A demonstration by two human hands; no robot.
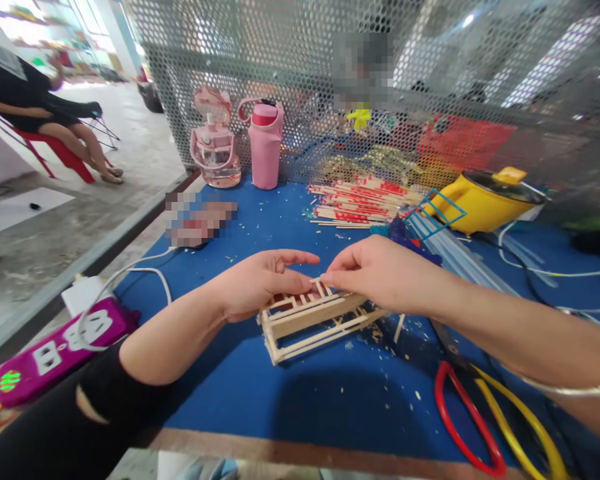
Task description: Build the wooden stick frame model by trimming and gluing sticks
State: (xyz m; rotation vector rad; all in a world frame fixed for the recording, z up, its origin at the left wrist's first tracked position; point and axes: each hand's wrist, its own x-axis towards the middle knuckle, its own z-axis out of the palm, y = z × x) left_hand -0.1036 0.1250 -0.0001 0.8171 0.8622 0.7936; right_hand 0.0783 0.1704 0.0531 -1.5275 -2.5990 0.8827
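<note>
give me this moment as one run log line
left hand: at stick frame | right hand: fingertips at short stick atop frame | behind: stick pile | right side: scissors

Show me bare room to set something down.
Widest: blue tabletop between the stick frame and near edge, left of the scissors. Smaller, crumb-strewn: between the solid pink bottle and left hand. Crowded: around the yellow pot.

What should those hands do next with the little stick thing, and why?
Perhaps press the short stick gently against the wooden frame: the right hand seems to touch its upper end, while the left hand is close beside it.
</note>
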